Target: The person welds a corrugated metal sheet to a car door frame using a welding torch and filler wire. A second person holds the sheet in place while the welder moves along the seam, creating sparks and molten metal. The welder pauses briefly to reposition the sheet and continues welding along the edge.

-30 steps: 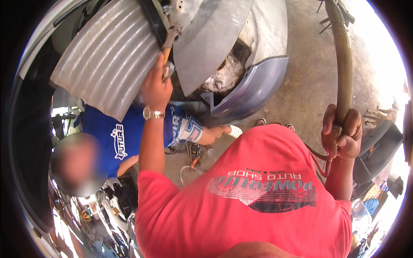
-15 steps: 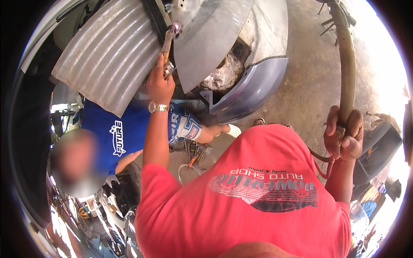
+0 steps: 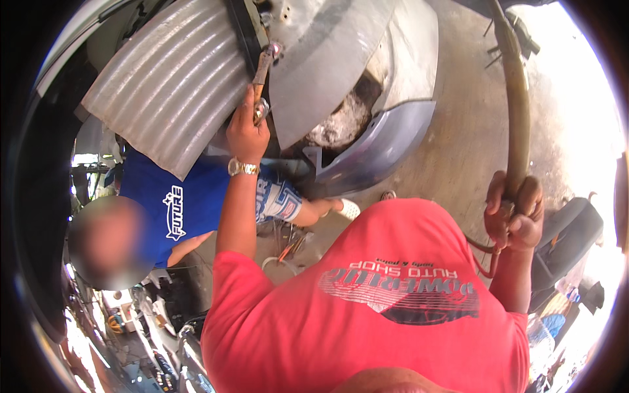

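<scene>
The left hand [image 3: 247, 134] grips a wrench [image 3: 263, 71] whose head, at twelve o'clock, should stay square on the fastener; the right hand [image 3: 514, 213] clasps a brown bar [image 3: 514, 98] for bracing

A bare concrete floor [image 3: 458, 131] is shown right of the grey car bumper [image 3: 386, 141]. Farther right of the bumper, strong daylight is seen.

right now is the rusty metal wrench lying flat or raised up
Raised up. The left hand grips the rusty metal wrench by its lower end, its head pointing up against the grey car body panel.
</scene>
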The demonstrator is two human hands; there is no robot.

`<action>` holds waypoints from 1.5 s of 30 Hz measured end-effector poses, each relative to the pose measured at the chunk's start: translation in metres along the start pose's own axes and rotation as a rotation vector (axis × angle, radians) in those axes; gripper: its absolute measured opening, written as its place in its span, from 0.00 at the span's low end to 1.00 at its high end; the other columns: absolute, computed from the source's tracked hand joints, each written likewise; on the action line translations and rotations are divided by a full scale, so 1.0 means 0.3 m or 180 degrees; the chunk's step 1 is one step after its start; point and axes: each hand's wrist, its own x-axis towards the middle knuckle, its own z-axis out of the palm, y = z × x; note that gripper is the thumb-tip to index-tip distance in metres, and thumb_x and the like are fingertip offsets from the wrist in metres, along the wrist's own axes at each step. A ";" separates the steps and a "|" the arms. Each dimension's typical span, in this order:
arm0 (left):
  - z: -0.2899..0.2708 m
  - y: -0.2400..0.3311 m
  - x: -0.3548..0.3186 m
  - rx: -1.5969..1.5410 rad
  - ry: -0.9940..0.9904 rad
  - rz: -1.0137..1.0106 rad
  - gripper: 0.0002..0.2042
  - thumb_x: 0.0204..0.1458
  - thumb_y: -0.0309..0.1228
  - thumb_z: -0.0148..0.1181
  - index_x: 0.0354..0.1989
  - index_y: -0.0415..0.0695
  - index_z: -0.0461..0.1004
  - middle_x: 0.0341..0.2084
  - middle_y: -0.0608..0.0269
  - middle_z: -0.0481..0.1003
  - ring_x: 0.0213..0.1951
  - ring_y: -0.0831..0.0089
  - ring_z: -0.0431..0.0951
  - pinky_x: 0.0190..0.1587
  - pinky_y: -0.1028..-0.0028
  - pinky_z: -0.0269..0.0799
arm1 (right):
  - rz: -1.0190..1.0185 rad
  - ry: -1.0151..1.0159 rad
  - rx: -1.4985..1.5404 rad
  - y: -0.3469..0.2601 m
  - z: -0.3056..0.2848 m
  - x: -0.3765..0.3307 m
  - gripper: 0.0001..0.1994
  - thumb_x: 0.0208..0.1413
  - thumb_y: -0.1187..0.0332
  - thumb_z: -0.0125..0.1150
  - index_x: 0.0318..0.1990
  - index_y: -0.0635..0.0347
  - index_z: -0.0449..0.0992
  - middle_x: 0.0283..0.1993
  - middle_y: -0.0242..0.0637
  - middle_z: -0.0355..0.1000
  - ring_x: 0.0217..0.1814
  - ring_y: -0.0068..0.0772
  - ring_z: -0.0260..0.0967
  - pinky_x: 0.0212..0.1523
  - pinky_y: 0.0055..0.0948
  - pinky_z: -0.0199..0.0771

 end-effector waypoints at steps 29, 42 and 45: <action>0.256 0.517 -0.426 -0.0032 -0.2050 -0.1394 0.38 0.56 0.28 0.65 0.78 0.60 0.60 0.50 0.57 0.75 0.52 0.50 0.78 0.50 0.53 0.81 | 0.0071 -0.0614 0.0411 -0.128 -0.061 0.031 0.11 0.59 0.77 0.68 0.32 0.61 0.68 0.44 0.67 0.71 0.14 0.27 0.71 0.12 0.19 0.73; -0.065 0.715 -0.346 -0.3921 -0.1311 -0.3029 0.23 0.70 0.32 0.57 0.72 0.45 0.66 0.38 0.60 0.79 0.40 0.70 0.81 0.43 0.68 0.77 | 0.0256 -0.0779 0.0545 -0.208 -0.111 0.069 0.11 0.60 0.79 0.65 0.33 0.61 0.65 0.45 0.67 0.70 0.13 0.26 0.69 0.12 0.23 0.71; -0.197 0.891 -0.272 -0.5678 -0.0920 -0.3637 0.21 0.71 0.32 0.57 0.70 0.42 0.66 0.38 0.60 0.78 0.41 0.70 0.81 0.43 0.70 0.80 | 0.0447 -0.0776 0.0552 -0.208 -0.083 0.145 0.10 0.61 0.78 0.64 0.35 0.60 0.65 0.45 0.67 0.70 0.13 0.26 0.68 0.11 0.23 0.69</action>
